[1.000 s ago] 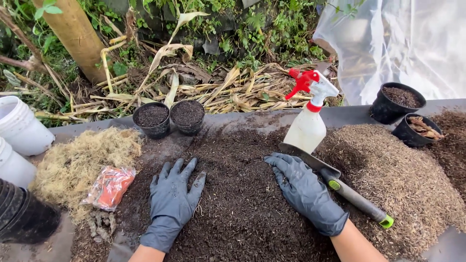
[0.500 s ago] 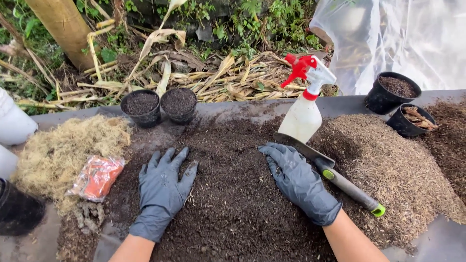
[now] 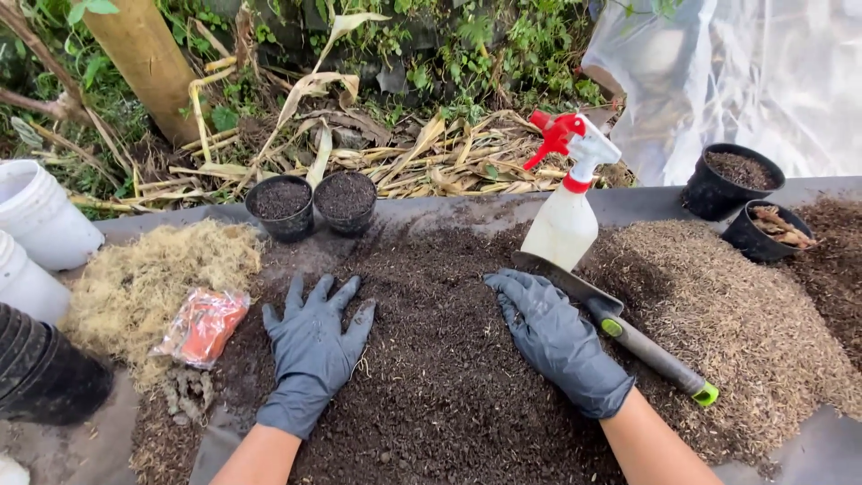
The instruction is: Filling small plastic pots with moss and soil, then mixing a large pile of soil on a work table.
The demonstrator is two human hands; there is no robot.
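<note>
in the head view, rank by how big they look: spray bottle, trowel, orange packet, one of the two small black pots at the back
1. Spray bottle and trowel: similar extent, too close to rank.
2. Orange packet.
3. Small black pot, though it sits farther from the camera, so unsure.

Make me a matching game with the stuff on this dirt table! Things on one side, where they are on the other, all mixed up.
Things:
1. spray bottle
2. trowel
3. orange packet
4. left hand

Places:
A. lying beside the right hand
B. standing upright behind the right hand
C. flat on the dark soil
D. at the edge of the pale straw-like heap

Pairs: 1-B, 2-A, 3-D, 4-C
</note>
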